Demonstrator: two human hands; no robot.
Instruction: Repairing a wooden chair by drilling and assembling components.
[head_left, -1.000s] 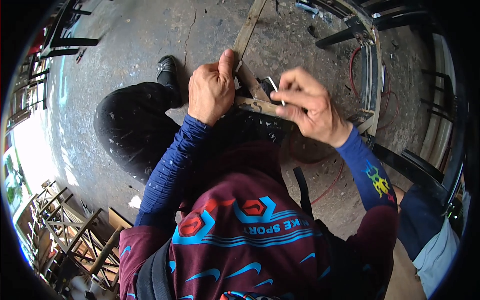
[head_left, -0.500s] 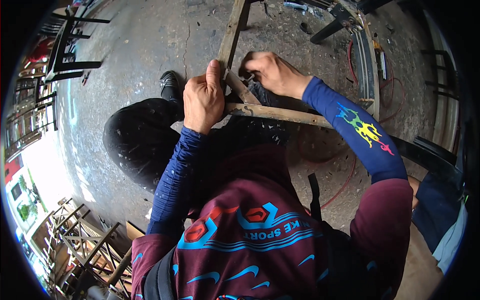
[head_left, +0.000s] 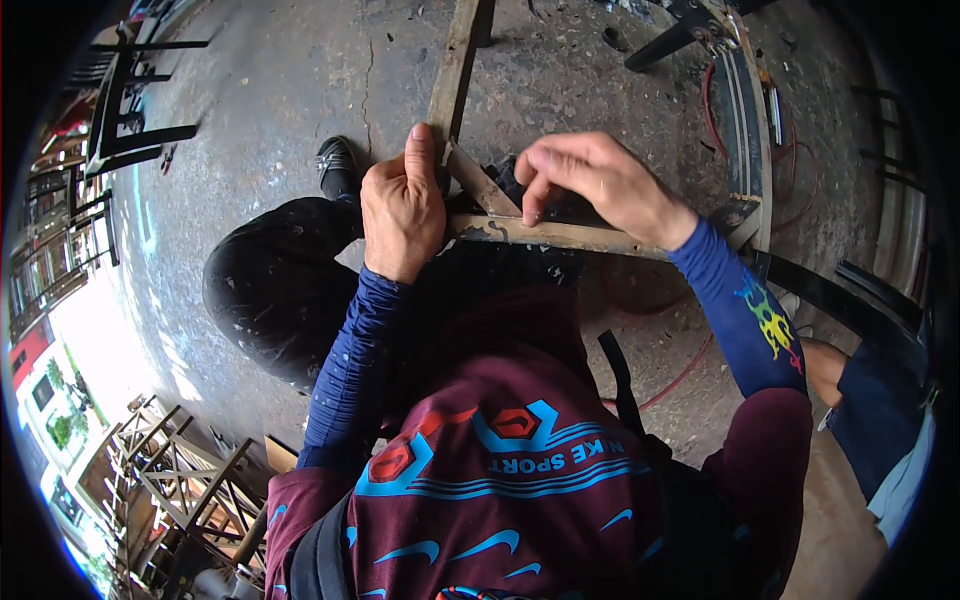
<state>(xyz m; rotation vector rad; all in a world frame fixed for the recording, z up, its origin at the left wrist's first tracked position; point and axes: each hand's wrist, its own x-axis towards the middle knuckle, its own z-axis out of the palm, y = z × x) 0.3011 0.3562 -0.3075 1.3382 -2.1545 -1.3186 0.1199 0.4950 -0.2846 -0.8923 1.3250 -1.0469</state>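
Left grip clasps brown, angular wooden frame; right grip half-curled, contents unclear. Apparently corner work, next needing steadiness.

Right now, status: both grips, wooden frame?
Left grip holds wooden frame near corner. Right grip curled by diagonal brace, contents unclear. Dark material beyond brace, partly hidden.

The wooden frame is tan-brown, blotched with black. The maroon shirt carries sky-blue stripes and curved strokes, with red hexagons. The left sleeve is navy with pale flecks; the right sleeve, also navy, has a blue, green, yellow and pinkish-red print. Whitish specks dot the black trousers. The floor is mottled grey. A dim cloth seems pale blue.
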